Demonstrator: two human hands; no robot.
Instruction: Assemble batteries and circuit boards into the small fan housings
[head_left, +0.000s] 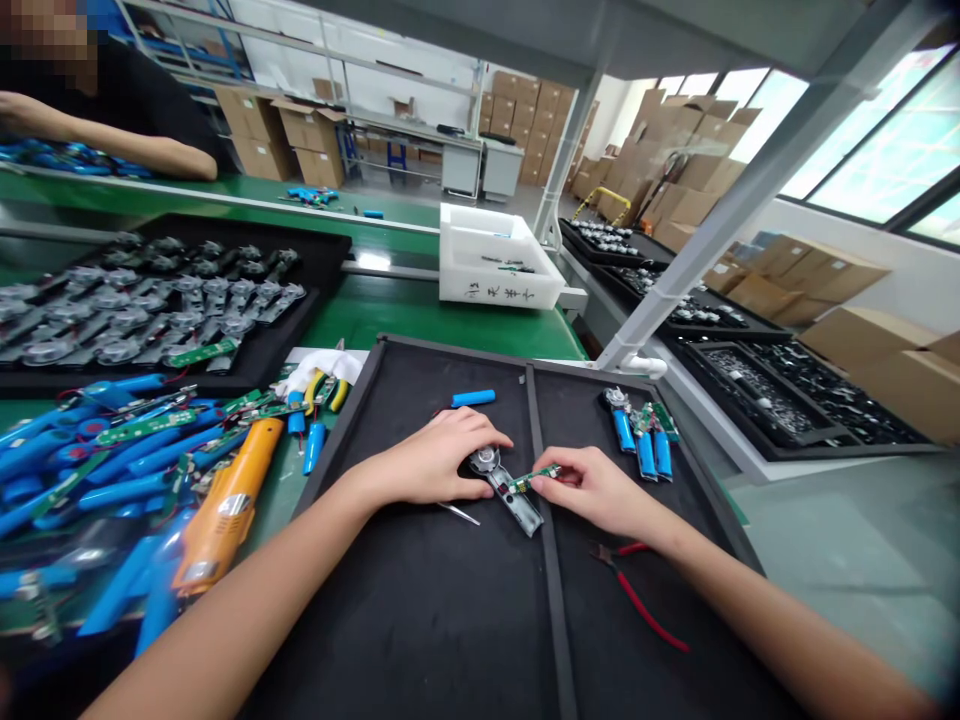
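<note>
My left hand rests on the black tray, fingers curled over the round motor end of a grey housing part. My right hand pinches a small green circuit board at the housing's middle. A thin metal pin or tweezers lies just below my left hand. A blue battery cell lies beyond my left hand. Several finished assemblies with blue cells lie on the tray's right half. Red-handled pliers lie under my right wrist.
An orange electric screwdriver lies left among several blue cells and green boards. A black tray of grey housings sits behind. A white bin stands on the green belt. Another person's arms are at far left. More trays stand right.
</note>
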